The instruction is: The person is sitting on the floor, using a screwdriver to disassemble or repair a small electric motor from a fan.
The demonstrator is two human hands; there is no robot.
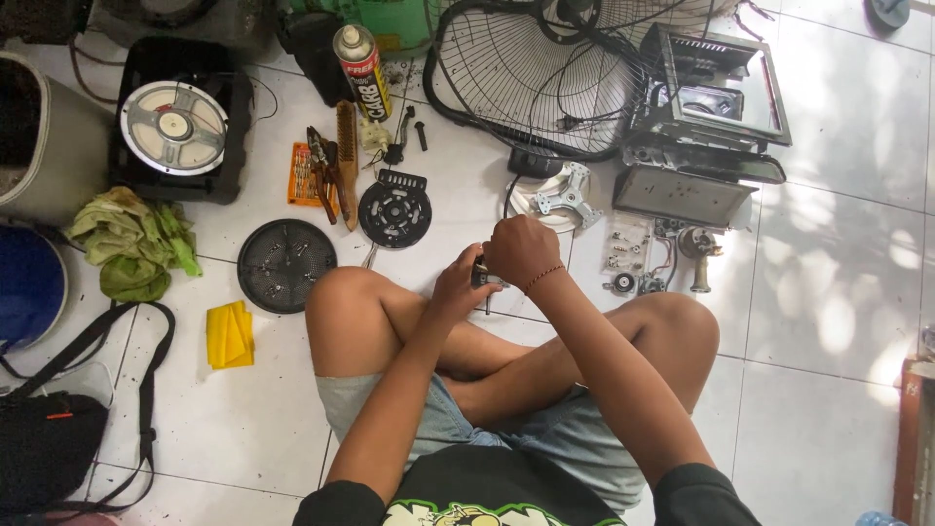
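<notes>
I sit cross-legged on a white tiled floor. My left hand (456, 285) and my right hand (521, 250) meet just above my knees, both closed around a small dark part (480, 274) with a thin shaft pointing down. My fingers hide most of the part. A red cord bracelet circles my right wrist. Just beyond my hands lie a round black motor cover (394, 208) and a white metal bracket (564, 195).
A wire fan guard (526, 73) and a black housing (711, 93) lie ahead. Small screws and parts (638, 263) sit to the right. A spray can (362, 70), pliers (321, 166), a black disc (286, 265), green rags (131, 244), yellow cloth (229, 334) and a black bag (49, 448) lie left.
</notes>
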